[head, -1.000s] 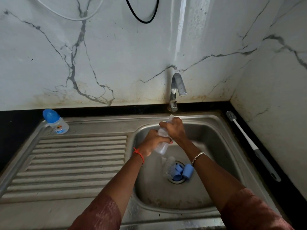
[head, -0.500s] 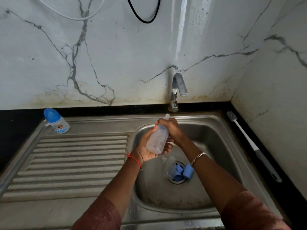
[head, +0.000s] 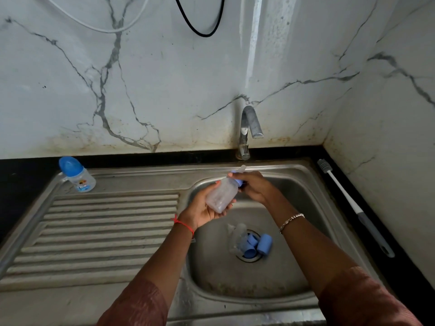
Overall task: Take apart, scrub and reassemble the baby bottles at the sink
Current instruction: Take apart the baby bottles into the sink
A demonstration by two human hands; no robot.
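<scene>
A clear baby bottle lies tilted in my left hand, palm up, over the sink basin. My right hand grips its blue collar at the neck, and the pale teat sticks out towards the tap. In the basin, over the drain, lie another clear bottle and several blue caps and collars. A capped bottle with a blue lid stands at the far left corner of the draining board.
The tap rises from the back edge, spout over the basin, no water running. A long bottle brush lies on the black counter along the right wall. The ribbed draining board fills the left. Cables hang on the marble wall.
My left hand turned palm up, so the bottle now lies in view across it, base towards me. The blue collar shows under my right hand's fingers. Both hands stay over the basin.
</scene>
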